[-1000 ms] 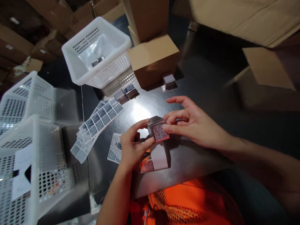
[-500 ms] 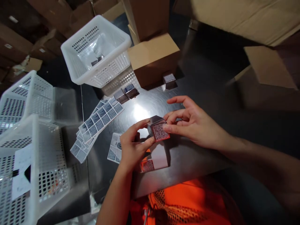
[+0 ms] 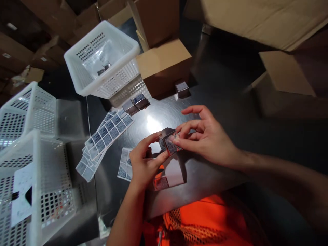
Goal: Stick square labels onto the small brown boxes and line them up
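Note:
Both hands hold a small shiny metal cube (image 3: 167,140) just above the steel table (image 3: 212,177). My left hand (image 3: 145,164) pinches its left side between thumb and fingers. My right hand (image 3: 205,136) grips its right side, with fingertips pressing on the patterned label face that is turned toward me. Sheets of square code labels (image 3: 107,133) lie fanned out to the left of the cube, and one more label sheet (image 3: 124,165) rests beside my left wrist.
Two small metal cubes (image 3: 135,104) sit beyond the labels and another cube (image 3: 181,88) stands by a cardboard box (image 3: 164,66). A white perforated basket (image 3: 102,59) is at the back, and more baskets (image 3: 28,164) stand at left. Large cardboard boxes (image 3: 287,78) line the right.
The cube has been turned a little between my hands, so its label face shows less. My right fingers now cover more of the label.

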Demonstrator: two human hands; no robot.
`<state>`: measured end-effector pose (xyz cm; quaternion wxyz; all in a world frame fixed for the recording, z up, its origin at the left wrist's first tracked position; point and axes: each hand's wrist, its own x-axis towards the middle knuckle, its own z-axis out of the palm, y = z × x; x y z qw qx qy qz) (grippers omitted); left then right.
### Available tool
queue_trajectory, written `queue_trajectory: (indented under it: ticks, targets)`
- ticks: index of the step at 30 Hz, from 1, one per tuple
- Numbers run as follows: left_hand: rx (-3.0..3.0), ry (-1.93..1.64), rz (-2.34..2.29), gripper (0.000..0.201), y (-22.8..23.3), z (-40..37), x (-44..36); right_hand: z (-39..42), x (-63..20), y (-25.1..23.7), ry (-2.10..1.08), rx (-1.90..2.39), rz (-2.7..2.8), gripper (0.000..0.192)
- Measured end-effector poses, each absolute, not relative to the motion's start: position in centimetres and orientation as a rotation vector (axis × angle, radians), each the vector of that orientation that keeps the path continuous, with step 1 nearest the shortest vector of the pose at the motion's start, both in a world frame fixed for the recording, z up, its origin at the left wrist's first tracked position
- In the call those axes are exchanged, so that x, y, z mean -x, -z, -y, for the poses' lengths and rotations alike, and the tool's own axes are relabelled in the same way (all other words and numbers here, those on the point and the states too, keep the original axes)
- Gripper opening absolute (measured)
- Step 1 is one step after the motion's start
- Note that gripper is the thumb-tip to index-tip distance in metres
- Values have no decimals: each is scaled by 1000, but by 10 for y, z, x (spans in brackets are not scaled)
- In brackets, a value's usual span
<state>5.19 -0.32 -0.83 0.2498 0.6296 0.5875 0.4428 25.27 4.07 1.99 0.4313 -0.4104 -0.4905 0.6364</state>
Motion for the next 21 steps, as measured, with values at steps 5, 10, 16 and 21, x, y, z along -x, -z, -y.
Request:
queue_trajectory:
  ticks: [5, 10, 16, 21]
  targets:
    - [-1625, -1168, -1561, 44, 12, 2, -50, -51, -258, -8, -1435, 1095, 1325, 69]
    - [-1420, -998, -1394, 53, 15, 3, -45, -71, -266, -4, -1971, 991, 1371, 82]
    - [-1525, -884, -1394, 72, 8, 0, -42, -68, -257, -7, -2011, 962, 1179, 71]
    - [-1781, -893, -1501, 61, 5, -4, -39, -68, -250, 0, -1992, 945, 1134, 62]
